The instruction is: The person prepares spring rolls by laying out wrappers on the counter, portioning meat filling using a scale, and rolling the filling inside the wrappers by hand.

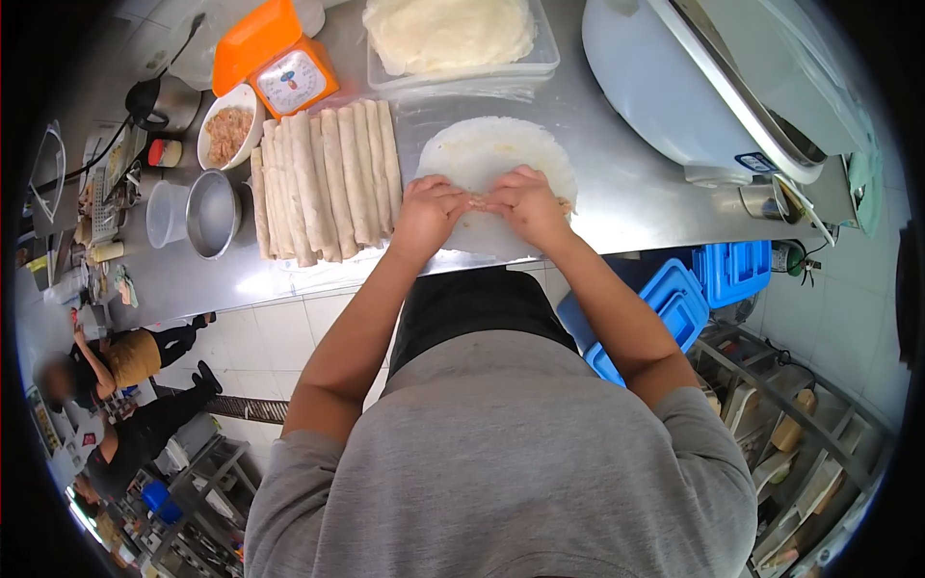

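Observation:
A round, pale wrapper sheet [496, 142] lies on the steel table in front of me. Across its lower middle runs a line of minced filling [567, 206], mostly covered by my hands. My left hand [431, 214] has its fingers closed on the filling from the left. From the right, my right hand [528, 205] closes on it too, and the fingertips of both hands nearly meet. Left of the sheet, several long finished rolls [328, 183] lie side by side. A bowl of minced filling [229, 135] stands beyond them at the left.
An orange kitchen scale [289, 82] and a clear tub of stacked wrappers [462, 69] stand at the back. A metal bowl [213, 214] sits left of the rolls. At the right is a large pale container [646, 96]; blue crates [674, 299] are below. Two people stand far left.

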Available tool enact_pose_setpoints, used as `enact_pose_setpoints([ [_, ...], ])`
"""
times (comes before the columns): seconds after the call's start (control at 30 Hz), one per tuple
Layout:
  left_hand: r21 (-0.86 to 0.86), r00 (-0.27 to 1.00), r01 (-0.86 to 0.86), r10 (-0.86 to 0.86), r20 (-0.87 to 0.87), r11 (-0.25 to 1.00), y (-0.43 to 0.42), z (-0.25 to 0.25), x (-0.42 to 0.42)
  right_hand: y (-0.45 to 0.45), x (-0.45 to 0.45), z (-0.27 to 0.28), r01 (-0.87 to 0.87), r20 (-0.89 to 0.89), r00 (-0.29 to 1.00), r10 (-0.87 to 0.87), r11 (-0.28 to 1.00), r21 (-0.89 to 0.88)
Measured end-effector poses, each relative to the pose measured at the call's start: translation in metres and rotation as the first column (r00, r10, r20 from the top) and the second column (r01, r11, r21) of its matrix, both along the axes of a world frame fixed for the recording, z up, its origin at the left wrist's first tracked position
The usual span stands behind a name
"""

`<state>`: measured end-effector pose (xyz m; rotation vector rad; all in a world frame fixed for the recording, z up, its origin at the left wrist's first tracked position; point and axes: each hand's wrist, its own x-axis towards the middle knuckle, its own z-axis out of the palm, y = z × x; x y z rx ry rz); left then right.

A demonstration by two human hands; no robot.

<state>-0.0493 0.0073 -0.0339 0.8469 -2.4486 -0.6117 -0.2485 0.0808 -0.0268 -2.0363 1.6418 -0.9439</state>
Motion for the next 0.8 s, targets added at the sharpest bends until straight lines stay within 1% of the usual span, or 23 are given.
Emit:
enact_pose_setpoints([
  [0.07,0.021,1.0,0.0,0.0,0.028,1.0,0.0,0.0,0.001,0.007,-0.015,0.0,-0.012,0.006,1.0,0.012,1.0,-0.001],
  [0.13,0.05,0.999,0.0,-0.003,0.048,0.999,0.001,0.004,0.001,0.014,-0.029,-0.004,0.006,0.054,0.999,-0.007,1.0,0.006],
  [0.17,0.037,0.999,-0.012,0.01,0.043,0.999,0.004,0.006,-0.001,0.017,-0.033,-0.007,0.018,0.079,0.997,-0.019,1.0,0.009],
  [0.23,0.011,0.999,-0.037,0.036,0.035,0.999,0.014,0.014,-0.012,0.019,-0.034,-0.005,0.051,0.062,0.997,-0.052,0.998,0.025],
  [0.33,-0.01,0.999,0.026,-0.026,0.026,1.0,0.024,0.009,-0.035,0.021,-0.025,-0.004,0.063,0.02,0.998,-0.063,0.998,0.018],
  [0.37,0.019,0.998,0.066,-0.066,0.011,0.998,0.022,-0.005,-0.037,0.021,-0.023,-0.004,0.063,0.002,0.998,-0.063,0.998,0.009],
  [0.47,0.082,0.999,0.035,-0.038,0.03,0.996,0.018,-0.006,-0.032,0.024,-0.032,-0.01,0.032,-0.076,0.997,-0.025,0.995,0.09],
  [0.57,0.057,1.0,-0.01,0.009,0.019,0.998,0.011,-0.001,-0.019,0.03,-0.036,0.0,0.085,-0.032,0.996,-0.085,0.996,-0.01],
  [0.67,0.085,0.998,-0.029,0.025,0.051,0.996,0.0,-0.007,-0.002,0.039,-0.052,-0.008,0.089,-0.074,0.994,-0.081,0.989,0.122],
  [0.77,0.151,0.999,-0.03,0.022,0.049,0.988,-0.005,-0.004,0.01,0.042,-0.057,-0.01,0.098,0.039,0.994,-0.098,0.995,0.023],
  [0.8,0.175,0.998,-0.042,0.033,0.054,0.984,-0.006,-0.004,0.015,0.042,-0.062,-0.012,0.089,0.05,0.995,-0.09,0.995,0.034],
])
